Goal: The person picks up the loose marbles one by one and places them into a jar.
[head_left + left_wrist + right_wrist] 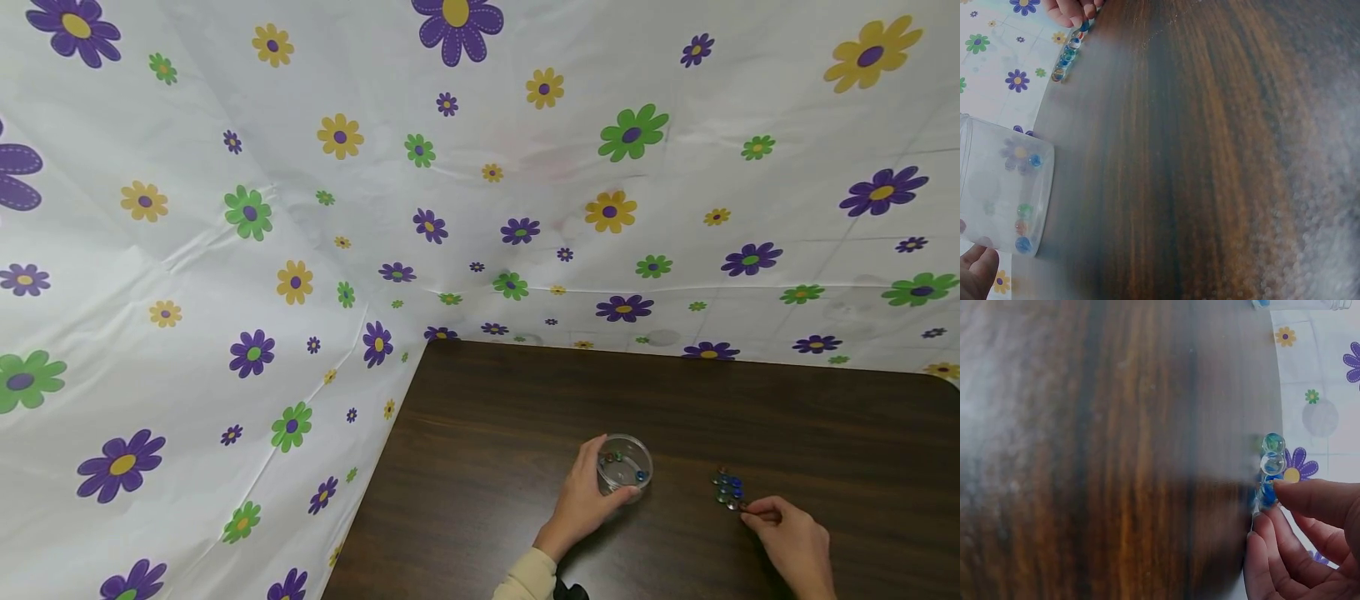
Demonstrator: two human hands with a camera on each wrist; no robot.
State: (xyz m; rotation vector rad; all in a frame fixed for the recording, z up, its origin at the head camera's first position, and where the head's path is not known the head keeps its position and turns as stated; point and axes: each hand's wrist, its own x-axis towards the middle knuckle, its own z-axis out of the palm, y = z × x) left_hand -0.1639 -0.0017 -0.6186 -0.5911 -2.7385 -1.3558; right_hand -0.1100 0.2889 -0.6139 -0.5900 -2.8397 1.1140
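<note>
A clear plastic cup (633, 446) stands on the brown table, and my left hand (581, 500) grips its side. Several glass marbles lie at its bottom; in the left wrist view a blue marble (1023, 244) and a green marble (1025, 210) show through the wall. To the right, several marbles (725, 492) form a small cluster of rows on the tabletop. At the cluster's near end my right hand (791, 537) pinches a marble between thumb and fingers. This marble looks blue (1269, 494) in the right wrist view, partly hidden by the thumb.
The dark wood-grain table (525, 417) extends behind and between the hands. A white sheet (480, 192) with purple, green and yellow flowers hangs along the table's far and left edges. A small black object (572, 592) shows beside the left sleeve.
</note>
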